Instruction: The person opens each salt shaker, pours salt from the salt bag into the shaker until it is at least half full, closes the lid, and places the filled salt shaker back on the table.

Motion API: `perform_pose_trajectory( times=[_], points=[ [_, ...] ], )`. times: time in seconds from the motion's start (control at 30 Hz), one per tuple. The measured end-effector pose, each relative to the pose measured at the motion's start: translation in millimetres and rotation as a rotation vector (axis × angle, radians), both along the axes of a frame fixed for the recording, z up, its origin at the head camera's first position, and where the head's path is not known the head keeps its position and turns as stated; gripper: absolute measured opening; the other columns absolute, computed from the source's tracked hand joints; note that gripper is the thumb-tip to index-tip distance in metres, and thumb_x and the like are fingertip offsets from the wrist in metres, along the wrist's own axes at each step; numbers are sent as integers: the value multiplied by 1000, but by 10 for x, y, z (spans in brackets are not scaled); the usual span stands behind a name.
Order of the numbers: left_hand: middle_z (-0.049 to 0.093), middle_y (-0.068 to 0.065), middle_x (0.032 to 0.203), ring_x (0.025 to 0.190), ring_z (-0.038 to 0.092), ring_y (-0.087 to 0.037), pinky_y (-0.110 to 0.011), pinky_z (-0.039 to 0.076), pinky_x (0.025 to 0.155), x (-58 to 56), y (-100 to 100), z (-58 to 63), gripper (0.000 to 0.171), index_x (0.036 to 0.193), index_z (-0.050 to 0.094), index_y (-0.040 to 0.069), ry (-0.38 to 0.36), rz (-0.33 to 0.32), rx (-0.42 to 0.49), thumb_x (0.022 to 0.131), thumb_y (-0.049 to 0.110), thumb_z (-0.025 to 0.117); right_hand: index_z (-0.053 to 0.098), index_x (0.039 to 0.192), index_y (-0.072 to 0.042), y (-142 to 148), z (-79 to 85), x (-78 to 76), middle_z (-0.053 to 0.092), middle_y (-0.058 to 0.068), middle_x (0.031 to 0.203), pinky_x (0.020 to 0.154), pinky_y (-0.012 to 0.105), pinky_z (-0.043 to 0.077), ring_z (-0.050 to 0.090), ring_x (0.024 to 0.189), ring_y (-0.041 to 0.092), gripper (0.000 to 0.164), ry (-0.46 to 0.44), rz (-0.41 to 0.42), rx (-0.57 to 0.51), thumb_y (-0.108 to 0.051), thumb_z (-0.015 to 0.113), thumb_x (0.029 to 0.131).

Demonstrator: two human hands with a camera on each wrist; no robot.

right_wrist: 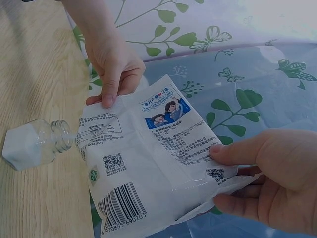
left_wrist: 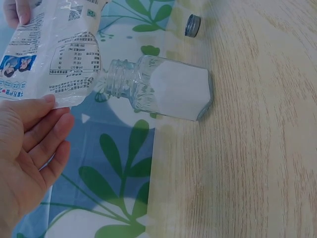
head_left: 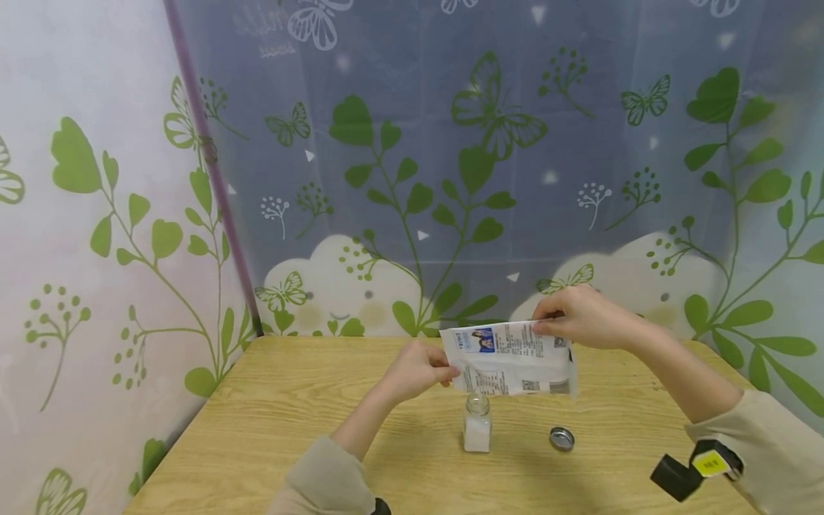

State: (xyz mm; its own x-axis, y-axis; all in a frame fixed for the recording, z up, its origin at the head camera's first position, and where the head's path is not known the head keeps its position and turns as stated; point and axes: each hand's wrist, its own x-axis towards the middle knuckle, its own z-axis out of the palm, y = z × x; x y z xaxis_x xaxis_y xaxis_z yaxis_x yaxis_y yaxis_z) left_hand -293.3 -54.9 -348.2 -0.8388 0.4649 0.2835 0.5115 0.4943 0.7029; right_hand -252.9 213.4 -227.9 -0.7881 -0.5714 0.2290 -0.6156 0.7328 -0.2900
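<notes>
A white printed plastic bag (head_left: 508, 357) is held tilted between both hands, over a glass jar (head_left: 477, 425). My left hand (head_left: 418, 372) pinches its left edge between thumb and fingers. My right hand (head_left: 582, 317) grips the upper right edge, with the thumb on the printed face in the right wrist view. The jar stands upright and uncapped, partly filled with white powder (left_wrist: 181, 89). One lower corner of the bag lies right at the jar's mouth (right_wrist: 62, 135), where a thin whitish streak shows.
A silver screw lid (head_left: 561, 438) lies on the wooden table (head_left: 257, 443) to the right of the jar. Behind the table hangs a blue curtain (head_left: 399, 179) with leaf and butterfly prints, and a pale printed curtain (head_left: 96, 236) borders the left side.
</notes>
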Motion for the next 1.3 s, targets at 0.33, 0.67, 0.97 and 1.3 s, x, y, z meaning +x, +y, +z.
perform_pose_trajectory(
  times=[0.33,0.67,0.97,1.3],
  points=[
    [64,3,60,52,45,-7,-22,31,48,5,2,1,16,70,71,8,12,2,-2,82,17,68,71,91,-9,4,4,27,66,-6,80,56,27,45,55,65,6,10,3,21,-7,-14,63,89],
    [63,4,59,48,40,-7,-21,29,46,8,1,-5,18,67,70,9,28,-11,0,83,17,68,71,92,-8,15,-10,24,66,-5,83,58,27,46,57,69,7,11,4,22,-8,-14,63,88],
    [65,-4,62,46,33,-8,-22,26,45,15,-2,-1,19,66,69,8,18,-17,5,83,16,67,71,92,-7,18,-23,29,67,-4,83,60,27,47,59,71,8,10,28,36,-20,-11,62,88],
    [63,3,60,47,35,-8,-22,27,45,19,4,17,17,68,70,8,8,-13,8,83,16,68,71,93,-7,27,-17,29,67,-3,84,60,26,48,60,72,9,11,27,31,-16,-11,62,88]
  ],
)
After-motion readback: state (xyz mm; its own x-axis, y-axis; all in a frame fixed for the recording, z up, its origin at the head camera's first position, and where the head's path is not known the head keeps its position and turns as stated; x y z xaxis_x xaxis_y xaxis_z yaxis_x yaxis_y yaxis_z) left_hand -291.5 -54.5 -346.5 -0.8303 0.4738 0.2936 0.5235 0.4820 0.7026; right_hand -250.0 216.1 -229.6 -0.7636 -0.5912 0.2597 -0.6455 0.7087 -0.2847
